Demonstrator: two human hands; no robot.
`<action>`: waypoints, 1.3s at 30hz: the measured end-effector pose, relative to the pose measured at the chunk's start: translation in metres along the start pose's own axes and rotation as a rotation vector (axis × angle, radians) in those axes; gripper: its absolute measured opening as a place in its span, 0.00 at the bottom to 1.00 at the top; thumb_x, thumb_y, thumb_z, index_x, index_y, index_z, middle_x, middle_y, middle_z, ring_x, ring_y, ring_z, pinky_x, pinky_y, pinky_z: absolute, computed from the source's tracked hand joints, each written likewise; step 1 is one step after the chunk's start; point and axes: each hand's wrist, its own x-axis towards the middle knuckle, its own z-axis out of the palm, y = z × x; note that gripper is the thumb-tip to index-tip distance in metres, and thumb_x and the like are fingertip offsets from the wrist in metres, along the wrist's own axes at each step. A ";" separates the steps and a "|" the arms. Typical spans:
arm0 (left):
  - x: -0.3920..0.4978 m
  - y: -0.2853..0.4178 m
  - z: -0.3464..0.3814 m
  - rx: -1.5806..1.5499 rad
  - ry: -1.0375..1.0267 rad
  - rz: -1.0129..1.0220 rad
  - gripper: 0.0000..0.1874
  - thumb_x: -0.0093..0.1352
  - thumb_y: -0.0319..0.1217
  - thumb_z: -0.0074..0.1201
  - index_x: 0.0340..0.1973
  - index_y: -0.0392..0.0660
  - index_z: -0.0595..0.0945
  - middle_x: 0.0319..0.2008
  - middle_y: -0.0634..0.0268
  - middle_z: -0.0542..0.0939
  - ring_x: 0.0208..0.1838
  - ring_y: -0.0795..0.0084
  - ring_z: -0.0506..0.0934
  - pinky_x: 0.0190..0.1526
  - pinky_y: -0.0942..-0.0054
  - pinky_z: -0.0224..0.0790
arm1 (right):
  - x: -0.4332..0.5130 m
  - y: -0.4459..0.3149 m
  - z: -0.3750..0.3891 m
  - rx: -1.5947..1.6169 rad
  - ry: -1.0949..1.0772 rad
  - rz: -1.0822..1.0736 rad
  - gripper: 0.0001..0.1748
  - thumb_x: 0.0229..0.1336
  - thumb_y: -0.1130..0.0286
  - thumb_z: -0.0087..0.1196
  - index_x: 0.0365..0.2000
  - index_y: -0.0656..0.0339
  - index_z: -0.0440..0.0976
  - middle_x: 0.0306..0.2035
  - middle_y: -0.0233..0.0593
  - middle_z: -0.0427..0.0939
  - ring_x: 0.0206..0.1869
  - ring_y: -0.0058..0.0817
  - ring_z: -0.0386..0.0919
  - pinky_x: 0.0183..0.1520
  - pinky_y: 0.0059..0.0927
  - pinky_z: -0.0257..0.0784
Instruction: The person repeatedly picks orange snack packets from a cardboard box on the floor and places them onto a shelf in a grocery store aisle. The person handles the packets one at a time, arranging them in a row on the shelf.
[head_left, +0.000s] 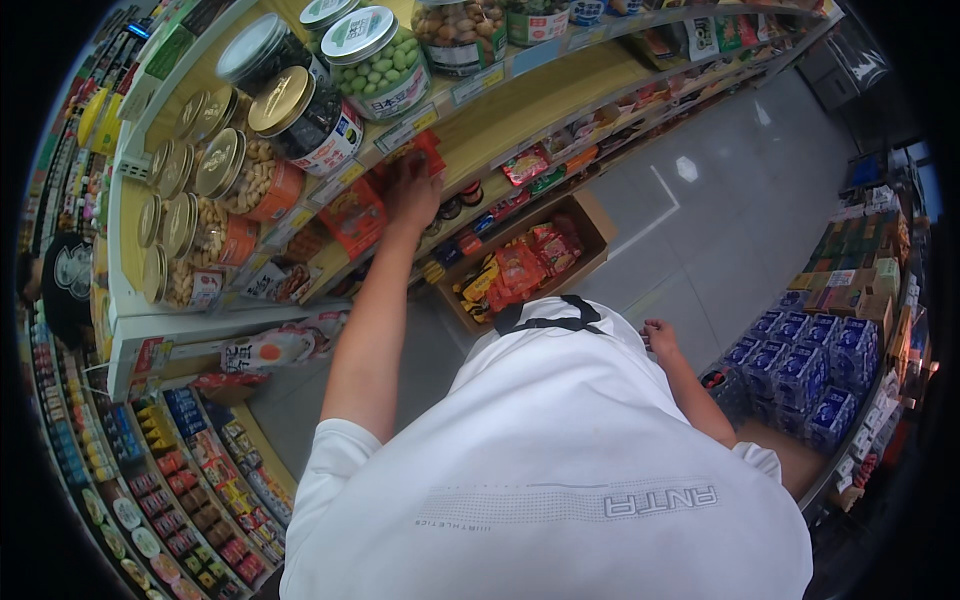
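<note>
My left hand (415, 187) reaches into the lower shelf tier, its fingers closed around a red snack packet (429, 150) below the price rail. Parts of the fingers are hidden. Another red packet (355, 217) stands beside it, nearer to me. My right hand (660, 337) hangs by my side above the floor, loosely curled and holding nothing. Before me on the floor sits an open cardboard box (596, 225) with red and yellow snack packets (521, 266) inside.
Lidded jars of nuts (247, 176) and a jar of green coated beans (379, 67) line the upper tier. Blue-wrapped packs (802, 360) and cartons (855, 259) are stacked at right. Grey floor tiles (720, 157) lie between. A person in black (67, 285) is at far left.
</note>
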 end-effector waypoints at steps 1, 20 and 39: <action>-0.002 0.000 -0.001 -0.017 0.000 0.003 0.28 0.76 0.50 0.42 0.64 0.47 0.73 0.69 0.55 0.63 0.66 0.49 0.68 0.62 0.52 0.66 | 0.000 0.000 0.000 -0.004 0.004 0.008 0.20 0.64 0.70 0.49 0.55 0.65 0.71 0.39 0.41 0.81 0.34 0.29 0.82 0.33 0.32 0.72; -0.028 0.011 0.006 -0.045 0.112 0.072 0.26 0.72 0.47 0.53 0.60 0.45 0.74 0.62 0.53 0.68 0.65 0.48 0.67 0.61 0.44 0.62 | -0.011 -0.020 0.000 -0.062 -0.025 -0.020 0.19 0.65 0.70 0.48 0.55 0.65 0.71 0.39 0.41 0.81 0.34 0.28 0.81 0.33 0.32 0.72; -0.134 0.038 0.016 -0.368 0.130 0.350 0.16 0.69 0.27 0.54 0.53 0.46 0.79 0.53 0.57 0.73 0.56 0.50 0.74 0.52 0.55 0.71 | -0.012 -0.001 0.004 -0.022 -0.001 -0.010 0.17 0.65 0.72 0.50 0.53 0.66 0.72 0.36 0.40 0.81 0.30 0.26 0.78 0.32 0.29 0.75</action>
